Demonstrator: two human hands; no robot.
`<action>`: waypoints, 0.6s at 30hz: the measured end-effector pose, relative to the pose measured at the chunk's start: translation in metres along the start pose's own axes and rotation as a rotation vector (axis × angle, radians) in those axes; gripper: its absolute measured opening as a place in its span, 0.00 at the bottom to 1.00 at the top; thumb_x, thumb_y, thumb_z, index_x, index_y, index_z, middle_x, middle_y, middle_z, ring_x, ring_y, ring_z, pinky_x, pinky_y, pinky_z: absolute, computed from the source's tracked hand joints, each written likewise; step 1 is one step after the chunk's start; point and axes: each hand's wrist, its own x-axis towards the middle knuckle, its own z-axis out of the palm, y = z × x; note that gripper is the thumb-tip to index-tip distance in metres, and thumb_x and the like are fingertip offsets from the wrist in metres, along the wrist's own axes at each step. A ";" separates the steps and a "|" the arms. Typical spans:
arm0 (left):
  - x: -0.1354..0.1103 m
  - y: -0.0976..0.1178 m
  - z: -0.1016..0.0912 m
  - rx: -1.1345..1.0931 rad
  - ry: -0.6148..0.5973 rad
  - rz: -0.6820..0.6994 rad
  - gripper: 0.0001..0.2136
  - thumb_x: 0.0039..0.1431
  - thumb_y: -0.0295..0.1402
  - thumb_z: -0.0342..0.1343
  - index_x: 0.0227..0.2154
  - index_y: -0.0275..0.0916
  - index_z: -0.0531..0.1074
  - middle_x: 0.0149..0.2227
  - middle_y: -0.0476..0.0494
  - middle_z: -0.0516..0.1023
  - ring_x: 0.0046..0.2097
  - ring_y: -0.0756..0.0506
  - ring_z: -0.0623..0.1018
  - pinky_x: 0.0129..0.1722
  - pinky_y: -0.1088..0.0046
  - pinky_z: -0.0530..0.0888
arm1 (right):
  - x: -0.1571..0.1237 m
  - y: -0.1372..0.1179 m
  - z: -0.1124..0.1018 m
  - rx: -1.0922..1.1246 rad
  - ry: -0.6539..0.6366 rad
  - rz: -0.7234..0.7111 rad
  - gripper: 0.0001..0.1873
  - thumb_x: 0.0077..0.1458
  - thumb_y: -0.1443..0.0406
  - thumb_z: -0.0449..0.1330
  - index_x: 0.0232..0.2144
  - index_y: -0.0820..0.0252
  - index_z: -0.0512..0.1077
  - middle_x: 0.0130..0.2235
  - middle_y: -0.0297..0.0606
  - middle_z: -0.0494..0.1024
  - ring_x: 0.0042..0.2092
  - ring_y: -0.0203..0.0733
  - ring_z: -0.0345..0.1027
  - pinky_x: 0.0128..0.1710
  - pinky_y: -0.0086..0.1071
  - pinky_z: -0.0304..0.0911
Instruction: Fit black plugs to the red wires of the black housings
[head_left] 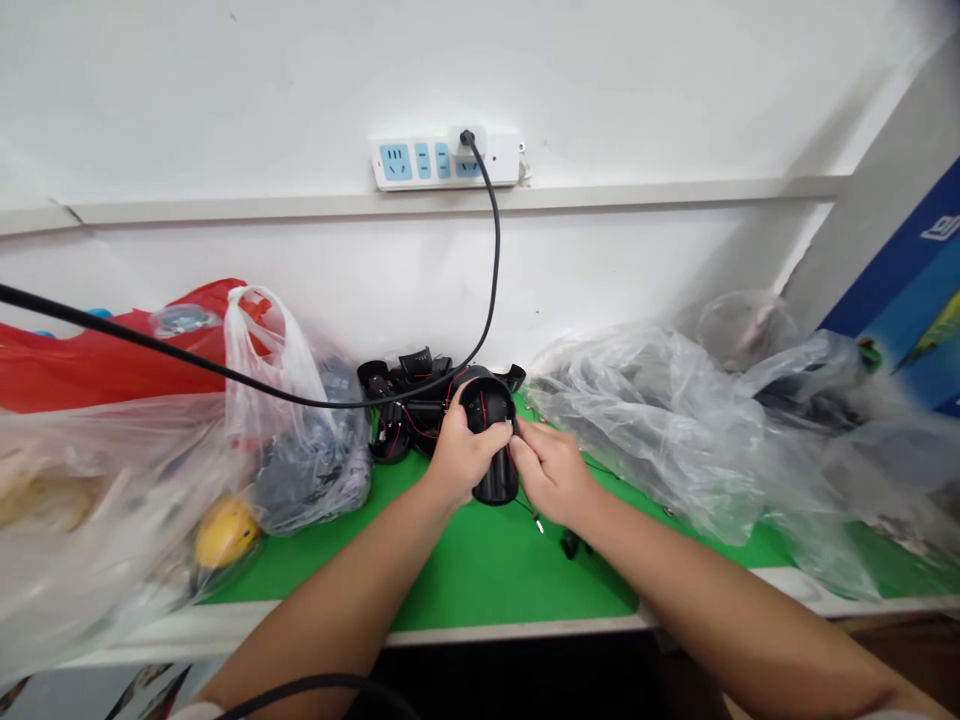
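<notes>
Between my hands is a black plastic housing (pixel 495 482), its hollow side facing me and a red wire showing inside. My left hand (pixel 463 448) wraps round its left side, the thumb laid across the front. At the right edge, the fingers of my right hand (pixel 551 468) are pinched together against the housing; whatever small part they may hold is hidden. A thin cable with a metal tip (pixel 538 522) lies below my right hand. Behind the housing is a pile of similar black shells (pixel 390 425) with red wires.
A green mat (pixel 510 590) covers the table. Clear plastic bags (pixel 675 430) lie on the right. On the left are a white bag (pixel 300 450), a red bag (pixel 150 350) and a yellow object (pixel 225 532). A black cord (pixel 495 250) runs from a wall power strip (pixel 409 162) across the view.
</notes>
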 end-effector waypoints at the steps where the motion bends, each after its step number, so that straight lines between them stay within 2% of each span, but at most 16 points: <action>1: -0.001 0.002 0.000 -0.047 -0.020 -0.065 0.21 0.43 0.29 0.61 0.43 0.39 0.65 0.33 0.50 0.72 0.31 0.50 0.75 0.33 0.71 0.74 | 0.002 0.002 -0.002 0.065 0.011 0.019 0.15 0.63 0.63 0.48 0.38 0.62 0.73 0.30 0.39 0.72 0.32 0.40 0.66 0.34 0.34 0.62; 5: -0.010 0.009 0.003 -0.186 -0.186 -0.353 0.22 0.44 0.32 0.61 0.42 0.41 0.60 0.28 0.53 0.70 0.21 0.48 0.74 0.21 0.68 0.74 | 0.010 0.018 -0.009 0.434 0.146 0.270 0.20 0.61 0.55 0.50 0.46 0.60 0.73 0.29 0.37 0.72 0.29 0.38 0.66 0.30 0.34 0.65; 7: -0.014 0.010 0.006 -0.214 -0.258 -0.429 0.22 0.44 0.32 0.60 0.43 0.41 0.59 0.27 0.53 0.71 0.20 0.48 0.74 0.20 0.68 0.74 | 0.014 0.025 -0.011 0.639 0.188 0.349 0.21 0.60 0.53 0.51 0.48 0.58 0.72 0.34 0.38 0.75 0.35 0.40 0.69 0.34 0.36 0.68; 9: -0.018 0.010 0.009 -0.221 -0.310 -0.467 0.23 0.45 0.31 0.60 0.44 0.41 0.58 0.27 0.52 0.71 0.20 0.48 0.74 0.19 0.70 0.73 | 0.016 0.028 -0.013 0.779 0.187 0.333 0.20 0.60 0.53 0.52 0.49 0.55 0.72 0.43 0.39 0.76 0.44 0.43 0.70 0.43 0.39 0.68; 12: -0.022 0.010 0.012 -0.202 -0.356 -0.479 0.25 0.45 0.30 0.60 0.47 0.41 0.57 0.27 0.52 0.71 0.19 0.47 0.74 0.18 0.70 0.73 | 0.016 0.024 -0.015 0.843 0.108 0.262 0.20 0.61 0.53 0.51 0.51 0.53 0.71 0.49 0.37 0.75 0.52 0.44 0.67 0.54 0.43 0.62; 15: -0.024 0.011 0.013 -0.184 -0.376 -0.460 0.29 0.45 0.30 0.60 0.51 0.42 0.56 0.26 0.53 0.71 0.19 0.46 0.74 0.18 0.70 0.73 | 0.014 0.017 -0.017 0.825 -0.001 0.205 0.21 0.63 0.53 0.48 0.54 0.51 0.68 0.52 0.36 0.74 0.55 0.44 0.66 0.59 0.45 0.57; 18: -0.023 0.014 0.010 -0.183 -0.384 -0.463 0.31 0.45 0.30 0.61 0.53 0.43 0.55 0.27 0.52 0.71 0.20 0.47 0.75 0.19 0.69 0.74 | 0.013 0.012 -0.022 0.816 -0.056 0.136 0.22 0.63 0.53 0.49 0.55 0.49 0.67 0.56 0.35 0.71 0.58 0.44 0.63 0.61 0.45 0.55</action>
